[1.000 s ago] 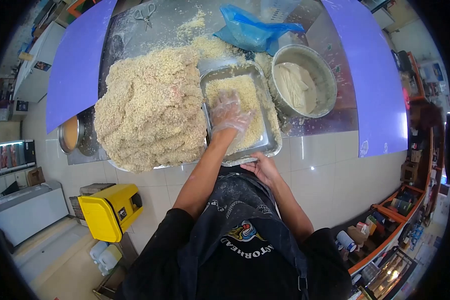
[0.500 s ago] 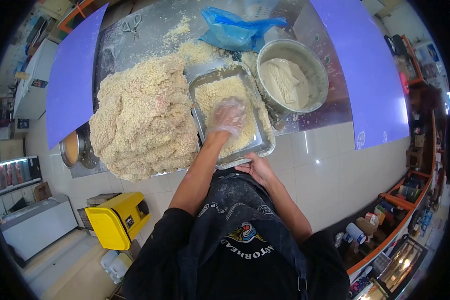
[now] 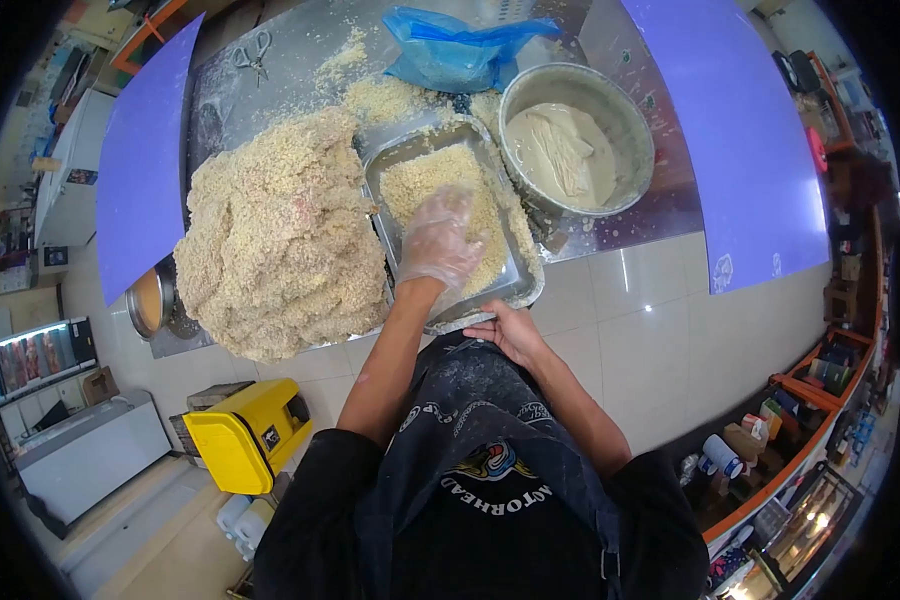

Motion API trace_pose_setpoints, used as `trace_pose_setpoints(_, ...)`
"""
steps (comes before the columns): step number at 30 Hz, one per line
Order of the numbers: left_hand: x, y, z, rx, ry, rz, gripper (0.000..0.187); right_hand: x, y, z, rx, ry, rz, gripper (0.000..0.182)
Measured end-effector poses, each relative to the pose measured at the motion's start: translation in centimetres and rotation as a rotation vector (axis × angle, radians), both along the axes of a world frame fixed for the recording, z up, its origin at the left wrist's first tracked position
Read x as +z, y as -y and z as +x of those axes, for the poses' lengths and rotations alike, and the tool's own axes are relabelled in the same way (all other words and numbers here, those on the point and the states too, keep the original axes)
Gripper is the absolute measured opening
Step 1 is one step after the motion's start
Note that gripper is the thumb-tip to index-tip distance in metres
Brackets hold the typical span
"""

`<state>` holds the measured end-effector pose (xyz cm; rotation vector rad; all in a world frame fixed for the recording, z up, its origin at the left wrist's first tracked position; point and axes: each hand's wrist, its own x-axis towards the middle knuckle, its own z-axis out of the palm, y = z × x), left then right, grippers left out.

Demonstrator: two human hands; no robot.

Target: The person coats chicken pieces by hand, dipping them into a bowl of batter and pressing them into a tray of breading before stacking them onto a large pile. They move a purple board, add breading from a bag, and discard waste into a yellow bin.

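My left hand (image 3: 440, 238), in a clear plastic glove, lies palm down on the pale crumbs (image 3: 425, 178) with its fingers stretched out. Those crumbs fill much of a metal tray (image 3: 525, 284); whether anything is under the palm is hidden. At the tray's near edge my bare right hand (image 3: 510, 333) grips the rim. Left of the tray rises a big heap of crumb-coated pieces (image 3: 280, 240). On the right stands a round metal pot (image 3: 625, 150) with creamy batter (image 3: 602, 172) and a pale, limp piece (image 3: 562, 150) in it.
A blue plastic bag (image 3: 460, 55) and scissors (image 3: 253, 55) lie on the metal table (image 3: 300, 50), among scattered crumbs. Purple panels (image 3: 740, 170) flank it on both sides. A yellow bin (image 3: 235, 440) stands on the floor at left, and a pan (image 3: 148, 302) sits beside the heap.
My left hand has drawn back slightly toward me over the crumbs, its fingers now flatter. My right hand keeps its hold on the tray rim. The whole view has shifted a little.
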<state>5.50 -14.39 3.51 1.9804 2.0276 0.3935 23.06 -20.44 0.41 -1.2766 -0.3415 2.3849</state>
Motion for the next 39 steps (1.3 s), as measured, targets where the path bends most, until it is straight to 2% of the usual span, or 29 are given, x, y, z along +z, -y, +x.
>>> trace_pose_setpoints(2, -0.4, -0.5, 0.9, -0.139, -0.209, 0.017, 0.057, -0.1, 0.0, 0.2, 0.006, -0.023, 0.008, 0.04)
trace_pose_setpoints(5, -2.5, -2.1, 1.6, -0.235, -0.303, -0.1, 0.043, 0.3, -0.1, 0.2, 0.024, -0.01, 0.019, 0.039)
trace_pose_setpoints(8, -4.2, -2.3, 1.6, -0.204, -0.256, 0.006, 0.03, 0.5, -0.1, 0.1, 0.012, -0.031, 0.02, 0.038)
trace_pose_setpoints(11, -3.7, -1.7, 1.3, -0.193, -0.125, 0.18, 0.024, -0.2, -0.2, 0.3, 0.032, -0.05, 0.008, 0.037)
trace_pose_setpoints(14, -5.6, -1.9, 1.0, -0.209, -0.152, 0.287, 0.022, -0.2, -0.2, 0.5, 0.025, -0.07, -0.004, 0.038)
trace_pose_setpoints(17, -3.8, -1.5, 1.0, -0.139, -0.067, 0.412, 0.017, -0.3, -0.3, 0.5, 0.064, -0.063, -0.009, 0.038)
trace_pose_setpoints(20, 1.5, -1.1, 0.9, -0.042, 0.016, 0.762, 0.014, -0.4, -0.5, 0.7, 0.104, -0.061, -0.013, 0.038)
trace_pose_setpoints(23, 6.4, 0.0, -1.9, 0.014, -0.125, 0.68, 0.02, -1.2, -0.8, 1.2, 0.145, -0.084, -0.038, 0.039)
trace_pose_setpoints(25, 15.6, 0.6, -4.8, 0.184, 0.269, 0.278, 0.026, -0.8, -0.9, 1.1, 0.162, -0.072, -0.037, 0.04)
trace_pose_setpoints(27, 22.3, 0.5, -8.5, 0.393, 0.131, -0.203, 0.041, -0.1, -1.0, 1.0, 0.173, -0.068, -0.01, 0.041)
trace_pose_setpoints(29, 22.9, 1.7, -11.9, 0.507, 0.244, -0.03, 0.054, -0.3, -1.0, 1.0, 0.174, -0.076, -0.004, 0.041)
trace_pose_setpoints(31, 24.0, 1.6, -15.8, 0.526, 0.144, -0.392, 0.055, -0.9, -1.0, 1.2, 0.175, -0.095, -0.015, 0.041)
trace_pose_setpoints(34, 22.3, 3.4, -19.7, 0.282, -0.244, -0.195, 0.05, -0.5, -1.0, 1.1, 0.175, -0.064, -0.016, 0.042)
trace_pose_setpoints(35, 22.2, 4.2, -19.9, 0.31, -0.263, -0.118, 0.049, -0.3, -1.1, 1.0, 0.175, -0.057, -0.014, 0.042)
trace_pose_setpoints(38, 21.1, 5.2, -21.0, 0.313, 0.028, -0.052, 0.051, -0.1, -0.9, 0.9, 0.177, -0.051, -0.012, 0.042)
trace_pose_setpoints(39, 20.1, 5.6, -21.7, 0.301, -0.035, -0.113, 0.051, -0.4, -0.9, 0.9, 0.178, -0.058, -0.012, 0.042)
